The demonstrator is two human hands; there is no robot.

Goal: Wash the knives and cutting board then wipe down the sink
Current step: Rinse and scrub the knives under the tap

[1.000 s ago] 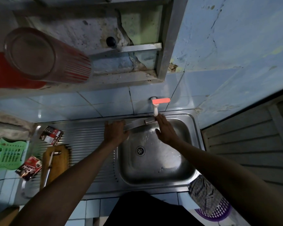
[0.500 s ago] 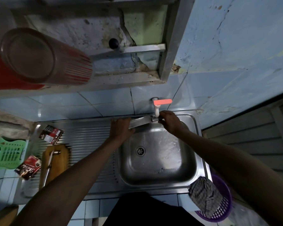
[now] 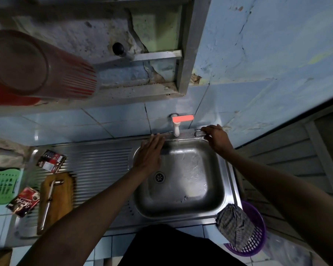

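Wooden cutting board on the ribbed steel drainboard bearing a second metal knife, left hand flat with straight fingers on a steel knife blade under the tap, right hand gripping its handle over the sink, checked cloth at the rim.

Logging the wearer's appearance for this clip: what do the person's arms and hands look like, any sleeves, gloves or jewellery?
Both forearms are bare up to the frame edge, with no sleeves in view. The left hand and the right hand wear no gloves, and no rings, watch or bracelets can be made out in the dim light. A dark garment covers the body at the bottom of the picture.
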